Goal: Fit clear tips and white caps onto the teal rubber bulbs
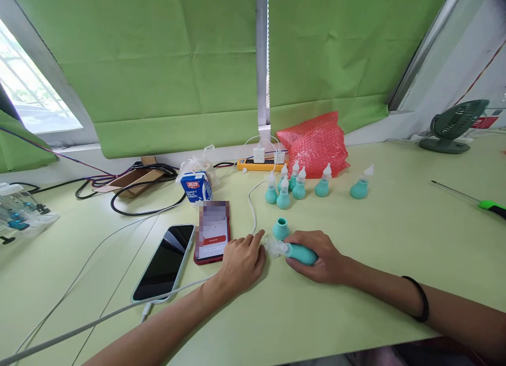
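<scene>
My right hand (318,256) is wrapped round a teal nasal aspirator bulb (301,253), held on its side with its clear tip pointing left. Small clear plastic pieces (272,247) lie on the table by that tip, some of them overlapped by it. My left hand (244,256) rests on the table just left of these pieces, index finger stretched out and thumb apart, holding nothing that I can see. A teal bulb without a tip (281,229) stands upright behind my right hand. Farther back stand several teal aspirators with clear tips (299,184).
A red-cased phone (213,234) and a second phone (166,263) lie left of my left hand. Behind them are a blue milk carton (196,188), a power strip (253,165) and a red bubble-wrap bag (318,147). A screwdriver (470,193) and a fan (454,126) are far right.
</scene>
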### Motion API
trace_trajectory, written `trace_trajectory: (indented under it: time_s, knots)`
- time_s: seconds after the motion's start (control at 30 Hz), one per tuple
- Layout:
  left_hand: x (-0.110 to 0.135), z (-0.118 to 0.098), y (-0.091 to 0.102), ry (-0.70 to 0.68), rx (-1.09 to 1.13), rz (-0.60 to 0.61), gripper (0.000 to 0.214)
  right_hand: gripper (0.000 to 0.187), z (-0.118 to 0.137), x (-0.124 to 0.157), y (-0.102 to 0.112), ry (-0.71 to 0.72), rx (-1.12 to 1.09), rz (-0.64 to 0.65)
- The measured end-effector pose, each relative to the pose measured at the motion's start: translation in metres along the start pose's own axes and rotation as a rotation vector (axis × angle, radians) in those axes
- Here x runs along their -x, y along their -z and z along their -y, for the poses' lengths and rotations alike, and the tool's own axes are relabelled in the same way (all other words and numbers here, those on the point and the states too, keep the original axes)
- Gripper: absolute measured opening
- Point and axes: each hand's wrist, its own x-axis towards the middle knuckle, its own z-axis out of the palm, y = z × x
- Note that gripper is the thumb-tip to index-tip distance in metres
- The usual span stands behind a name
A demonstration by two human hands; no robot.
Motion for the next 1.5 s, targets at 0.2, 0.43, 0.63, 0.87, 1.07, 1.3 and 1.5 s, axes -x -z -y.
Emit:
trace_trajectory:
  time_s: [0.2,0.43,0.63,0.87,1.07,1.3,1.5]
  knots:
    - [0.006,-0.003,0.007,-0.220,0.176,-0.305,0.029,0.021,-0.001,0.000,-0.005,-0.019,0.051,-0.007]
    - [0.001,-0.006,0.005,-0.195,0.103,-0.309,0.017,0.019,0.007,0.001,-0.007,-0.045,0.107,0.022]
    - [0.005,-0.008,0.002,-0.302,0.063,-0.377,0.009,0.015,0.014,0.003,-0.009,-0.056,0.199,0.045]
    - [0.005,-0.010,0.000,-0.290,0.193,-0.379,0.009,0.017,0.016,0.005,-0.010,0.012,0.361,0.031]
    - [-0.001,-0.011,0.003,-0.238,0.329,-0.366,0.009,0.019,0.015,0.005,-0.009,0.074,0.476,0.029]
    - [0.006,-0.012,0.004,-0.238,0.112,-0.282,0.011,0.019,0.018,0.006,-0.009,0.137,0.546,-0.014]
    - [0.009,-0.012,-0.006,-0.263,-0.033,-0.244,0.010,0.019,0.017,0.005,-0.009,0.093,0.488,-0.019]
